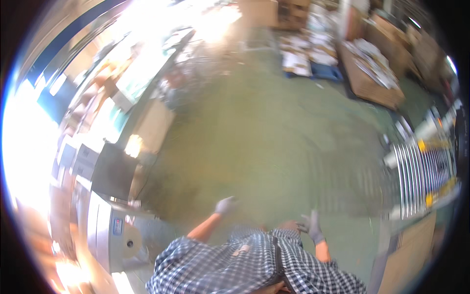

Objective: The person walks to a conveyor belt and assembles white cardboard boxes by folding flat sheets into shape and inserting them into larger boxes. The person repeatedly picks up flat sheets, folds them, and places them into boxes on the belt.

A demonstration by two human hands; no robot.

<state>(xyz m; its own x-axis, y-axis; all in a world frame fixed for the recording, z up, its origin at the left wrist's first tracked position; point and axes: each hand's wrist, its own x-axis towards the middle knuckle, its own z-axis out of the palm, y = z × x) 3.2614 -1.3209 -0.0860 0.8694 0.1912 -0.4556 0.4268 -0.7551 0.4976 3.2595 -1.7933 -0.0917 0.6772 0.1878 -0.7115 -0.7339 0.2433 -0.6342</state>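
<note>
My left hand [226,205], in a light grey glove, hangs over the floor in front of my body. Motion blur smears its fingers, and I make out nothing in it. My right hand [313,226] wears a grey glove too and hangs low at my right side. Its fingers are apart and it holds nothing. Both hands touch nothing and are nearest to my checked shirt [230,264].
A roller conveyor [423,169] with yellow parts stands at right. Stacked cardboard [374,90] and a blue pallet [325,72] with white stacks lie beyond. A workbench [115,169] runs along the left, near a grey machine [117,235]. Green floor [230,132] stretches ahead.
</note>
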